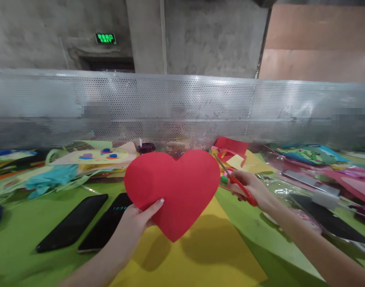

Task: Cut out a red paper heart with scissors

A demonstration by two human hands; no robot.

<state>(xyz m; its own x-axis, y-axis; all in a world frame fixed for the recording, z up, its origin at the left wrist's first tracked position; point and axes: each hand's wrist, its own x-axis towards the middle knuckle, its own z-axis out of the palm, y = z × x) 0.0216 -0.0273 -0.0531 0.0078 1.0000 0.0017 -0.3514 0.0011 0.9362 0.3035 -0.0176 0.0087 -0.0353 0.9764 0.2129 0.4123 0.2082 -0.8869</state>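
A large red paper heart (176,187) is held up above the table by my left hand (143,215), its thumb on the front and the other fingers behind, hidden. My right hand (248,187) grips red-handled scissors (245,192), their blades pointing up and left beside the heart's upper right edge. Whether the blades touch the paper I cannot tell. Below the heart lies a yellow sheet of paper (200,255) on the green table surface (18,259), with shadows falling across it.
Two black phones (73,223) lie at left. Coloured craft papers (95,157) pile up behind them. Red paper scraps (232,147) sit at back right. A dark tablet-like slab (328,217) rests at far right. A perforated metal screen (182,99) bounds the table's back.
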